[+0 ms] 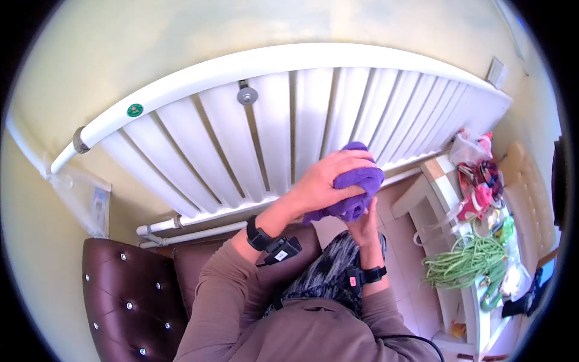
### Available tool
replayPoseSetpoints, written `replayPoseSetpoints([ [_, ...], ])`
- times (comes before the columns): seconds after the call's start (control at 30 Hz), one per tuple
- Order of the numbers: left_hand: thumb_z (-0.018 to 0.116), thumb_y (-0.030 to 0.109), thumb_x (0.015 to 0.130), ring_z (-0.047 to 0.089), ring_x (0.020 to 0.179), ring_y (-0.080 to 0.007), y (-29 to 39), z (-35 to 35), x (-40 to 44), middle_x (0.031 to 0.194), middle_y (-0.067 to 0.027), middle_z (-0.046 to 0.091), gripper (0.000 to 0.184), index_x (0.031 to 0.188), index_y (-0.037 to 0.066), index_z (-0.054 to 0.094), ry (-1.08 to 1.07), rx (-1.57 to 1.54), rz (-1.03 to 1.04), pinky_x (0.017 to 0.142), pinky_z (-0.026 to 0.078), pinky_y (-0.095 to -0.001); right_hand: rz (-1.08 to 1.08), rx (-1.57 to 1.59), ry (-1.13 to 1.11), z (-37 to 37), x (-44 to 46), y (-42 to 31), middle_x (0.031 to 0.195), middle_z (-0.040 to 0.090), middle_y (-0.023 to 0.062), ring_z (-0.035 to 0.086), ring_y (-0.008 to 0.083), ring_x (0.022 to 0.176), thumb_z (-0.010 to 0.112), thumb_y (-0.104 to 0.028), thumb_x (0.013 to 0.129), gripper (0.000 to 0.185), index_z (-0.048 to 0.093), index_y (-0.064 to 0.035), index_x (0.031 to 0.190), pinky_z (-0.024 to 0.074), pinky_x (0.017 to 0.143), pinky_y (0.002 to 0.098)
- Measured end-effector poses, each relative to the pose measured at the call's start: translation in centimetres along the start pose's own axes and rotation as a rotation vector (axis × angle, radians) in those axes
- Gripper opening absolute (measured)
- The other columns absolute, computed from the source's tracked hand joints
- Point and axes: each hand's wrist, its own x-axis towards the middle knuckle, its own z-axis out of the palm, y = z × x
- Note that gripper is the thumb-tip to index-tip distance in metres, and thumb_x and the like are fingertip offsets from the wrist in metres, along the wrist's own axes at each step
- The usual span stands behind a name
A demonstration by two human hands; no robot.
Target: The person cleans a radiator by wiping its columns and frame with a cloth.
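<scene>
A bunched purple cloth (356,184), fluffy like a towel, is up in front of the white radiator. My left hand (322,180) is closed on it from the left, fingers over the top and thumb across the near side. Beneath the cloth, my right hand (363,228) touches its lower end; part of those fingers is hidden behind the cloth and they look closed on it. Both wrists wear black straps with small boxes.
The white radiator (313,90) runs along the wall, with a pipe (211,234) below. A brown tufted seat (132,295) stands at left. On the right, a white table (443,187) bears green long beans (464,262), bags and red items. A beige chair (528,199) is beyond.
</scene>
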Motion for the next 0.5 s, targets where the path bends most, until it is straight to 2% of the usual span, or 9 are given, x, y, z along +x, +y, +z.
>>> replayPoseSetpoints([
  [0.03, 0.072, 0.017, 0.076, 0.044, 0.128, -0.0293, 0.1, -0.4, 0.2, 0.136, -0.009, 0.051, 0.044, 0.119, 0.012, 0.063, -0.095, -0.026, -0.06, 0.108, 0.034, -0.0408, 0.052, 0.074, -0.024, 0.6, -0.4, 0.3, 0.149, 0.033, 0.0105, 0.033, 0.0264, 0.137, 0.03, -0.079, 0.084, 0.097, 0.025, -0.0055, 0.147, 0.026, 0.112, 0.0461],
  [0.07, 0.072, 0.017, 0.076, 0.044, 0.128, -0.0293, 0.1, -0.4, 0.2, 0.136, -0.009, 0.051, 0.044, 0.119, 0.012, 0.063, -0.114, -0.048, -0.051, 0.108, 0.034, -0.0408, 0.095, 0.15, -0.043, 1.3, -0.7, 0.5, 0.149, 0.034, 0.0105, 0.034, 0.0266, 0.136, 0.03, -0.078, 0.084, 0.097, 0.026, -0.0054, 0.147, 0.0258, 0.113, 0.0461],
  [0.1, 0.072, 0.019, 0.075, 0.04, 0.131, -0.0313, 0.0, -0.4, 0.3, 0.14, -0.0104, 0.045, 0.045, 0.119, 0.014, 0.064, -0.212, -0.015, -0.056, 0.109, 0.031, -0.0421, 0.129, 0.46, -0.02, 2.2, -0.8, 0.6, 0.146, 0.038, 0.0102, 0.044, 0.0288, 0.13, 0.035, -0.073, 0.087, 0.083, 0.028, -0.0141, 0.147, 0.0362, 0.107, 0.0487],
  [0.17, 0.074, 0.024, 0.073, 0.029, 0.137, -0.0364, -1.0, -0.4, 0.7, 0.149, -0.0145, 0.031, 0.046, 0.118, 0.019, 0.066, -0.373, 0.024, -0.024, 0.113, 0.024, -0.0453, 0.04, 0.462, -0.068, 3.8, -0.3, 0.9, 0.145, 0.039, 0.0117, 0.044, 0.0293, 0.129, 0.036, -0.071, 0.088, 0.083, 0.029, -0.0138, 0.146, 0.0377, 0.106, 0.0505],
  [0.23, 0.073, 0.028, 0.075, 0.026, 0.138, -0.0392, -2.1, -0.9, 0.2, 0.15, -0.0163, 0.029, 0.046, 0.119, 0.019, 0.065, -0.481, 0.199, -0.002, 0.113, 0.023, -0.0461, 0.002, 0.438, -0.033, 4.2, -0.3, 1.9, 0.145, 0.039, 0.0124, 0.045, 0.0297, 0.129, 0.037, -0.072, 0.088, 0.083, 0.029, -0.0138, 0.146, 0.0377, 0.106, 0.0511],
  [0.3, 0.073, 0.031, 0.076, 0.024, 0.139, -0.0403, -2.2, -1.0, -0.4, 0.151, -0.0163, 0.028, 0.047, 0.12, 0.02, 0.064, -0.554, 0.321, 0.012, 0.113, 0.022, -0.0469, 0.118, 0.586, -0.158, 4.7, -0.7, 2.3, 0.145, 0.039, 0.0136, 0.044, 0.0301, 0.129, 0.036, -0.071, 0.089, 0.082, 0.029, -0.0122, 0.146, 0.0354, 0.108, 0.0517],
  [0.37, 0.073, 0.038, 0.077, 0.029, 0.137, -0.0401, -1.2, -1.1, -0.9, 0.151, -0.0186, 0.027, 0.05, 0.123, 0.021, 0.061, -0.778, 0.617, -0.199, 0.112, 0.027, -0.0448, 0.126, 0.627, -0.223, 5.4, -1.2, 1.4, 0.145, 0.039, 0.014, 0.044, 0.0303, 0.13, 0.035, -0.07, 0.089, 0.082, 0.03, -0.0116, 0.146, 0.0346, 0.109, 0.051],
  [0.47, 0.073, 0.042, 0.077, 0.038, 0.134, -0.035, 1.1, -3.4, 0.6, 0.15, -0.016, 0.031, 0.054, 0.125, 0.02, 0.059, -0.632, 0.408, -0.302, 0.107, 0.036, -0.0407, 0.127, 0.675, -0.28, 6.0, -0.7, -0.1, 0.144, 0.04, 0.0155, 0.044, 0.0303, 0.13, 0.036, -0.065, 0.092, 0.077, 0.032, -0.01, 0.145, 0.0328, 0.11, 0.0497],
  [0.5, 0.072, 0.045, 0.077, 0.048, 0.123, -0.0331, 2.1, -4.3, 1.3, 0.148, -0.0141, 0.035, 0.054, 0.123, 0.018, 0.06, -0.493, 0.55, -0.246, 0.101, 0.041, -0.0391, 0.055, 0.568, -0.186, 6.2, 0.2, -1.5, 0.143, 0.042, 0.0155, 0.045, 0.03, 0.129, 0.038, -0.061, 0.094, 0.073, 0.033, -0.0081, 0.144, 0.0336, 0.109, 0.049],
])
